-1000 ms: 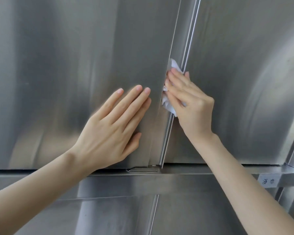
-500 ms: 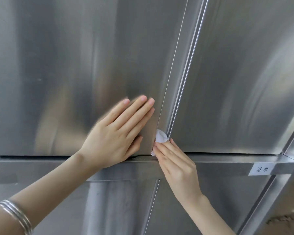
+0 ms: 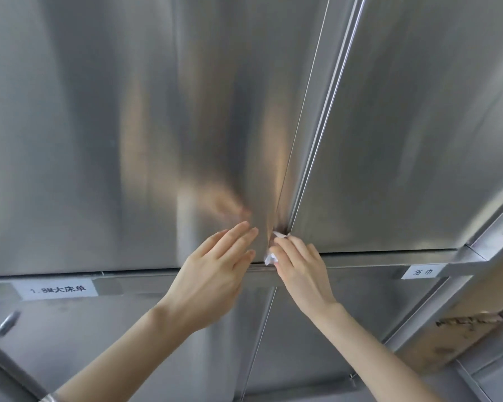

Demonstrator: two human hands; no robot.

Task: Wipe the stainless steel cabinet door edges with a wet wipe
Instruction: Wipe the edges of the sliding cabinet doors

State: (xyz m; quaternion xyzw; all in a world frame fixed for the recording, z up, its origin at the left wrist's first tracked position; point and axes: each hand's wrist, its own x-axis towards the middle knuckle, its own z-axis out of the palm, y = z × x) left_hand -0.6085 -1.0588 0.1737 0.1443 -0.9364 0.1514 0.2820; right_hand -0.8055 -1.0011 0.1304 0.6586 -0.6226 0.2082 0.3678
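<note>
The left hand [image 3: 212, 274] is open, its fingers straight and close together, reaching to the lower right corner of the wide brushed stainless steel cabinet door [image 3: 128, 140]. I cannot tell whether the tips really touch the metal. The right hand [image 3: 299, 265] holds the small crumpled white wet wipe [image 3: 270, 258] bunched under its bent fingers, at the bottom of the door's vertical edge [image 3: 285, 175], just above the horizontal steel rail [image 3: 375, 261]. I think the danger is in this corner. The folded metal may be sharp, and a fast stroke could cut a fingertip or tear the wipe. Because the wipe is bunched so small, bare fingers may rub the steel and leave marks. If the left hand does not steady the door, it may swing and pinch fingers.
</note>
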